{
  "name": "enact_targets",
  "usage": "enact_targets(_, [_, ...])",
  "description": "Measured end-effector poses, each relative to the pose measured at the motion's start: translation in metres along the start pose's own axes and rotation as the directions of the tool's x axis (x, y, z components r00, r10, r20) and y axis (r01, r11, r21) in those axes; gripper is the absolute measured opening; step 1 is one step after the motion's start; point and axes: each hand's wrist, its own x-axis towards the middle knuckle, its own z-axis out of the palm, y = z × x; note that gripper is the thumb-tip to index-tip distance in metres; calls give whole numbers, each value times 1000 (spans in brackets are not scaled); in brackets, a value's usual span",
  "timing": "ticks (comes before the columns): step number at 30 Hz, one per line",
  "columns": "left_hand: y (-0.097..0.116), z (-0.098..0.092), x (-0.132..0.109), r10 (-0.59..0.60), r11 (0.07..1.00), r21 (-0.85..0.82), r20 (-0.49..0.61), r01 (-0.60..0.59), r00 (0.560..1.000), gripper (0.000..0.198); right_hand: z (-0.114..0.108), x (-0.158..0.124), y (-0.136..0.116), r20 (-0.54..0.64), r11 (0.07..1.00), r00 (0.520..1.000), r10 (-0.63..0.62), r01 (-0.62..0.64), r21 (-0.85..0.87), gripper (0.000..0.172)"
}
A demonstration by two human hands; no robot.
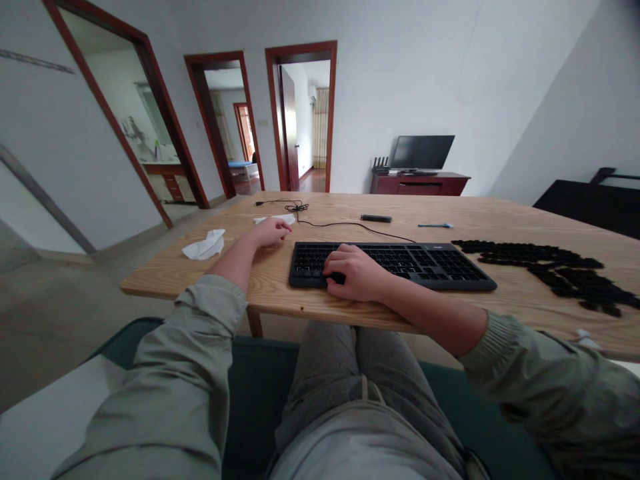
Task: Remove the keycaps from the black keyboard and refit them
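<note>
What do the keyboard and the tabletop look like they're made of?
The keyboard looks like matte black plastic, judging by its dull, even surface. The tabletop looks like pale wood, perhaps varnished, since grain lines run along it.

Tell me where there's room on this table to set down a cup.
Bare wood sits at the left end of the table, beside the crumpled tissue, and in the strip behind the keyboard, just in front of the blue pen. It's crowded on the right, under the loose black keycaps, and where the right hand covers the keyboard.
</note>
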Motion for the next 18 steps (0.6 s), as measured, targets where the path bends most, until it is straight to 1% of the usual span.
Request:
enact_targets(2, [-2,1,2,24,999,26,-9,-24,1000,34,0,-2,-1,11,999,999,-40,41,-34,14])
enact_targets(4, [-2,1,2,27,999,21,-16,-27,1000,34,-2,-2,-3,34,998,999,-25,27,-61,16])
enact_targets(9, [3,-1,-5,-13,1000,-20,-8,12,1000,35,-7,8,-10,97,986,982,164,-159,-55,26])
enact_targets(14, [1,1,0,8,1000,-3,-12,-8,1000,35,-4,17,-22,103,955,958,266,-248,-161,27])
enact_targets(18, [1,2,2,48,999,21,-6,-48,999,34,0,19,-32,100,916,929,355,-325,-233,28])
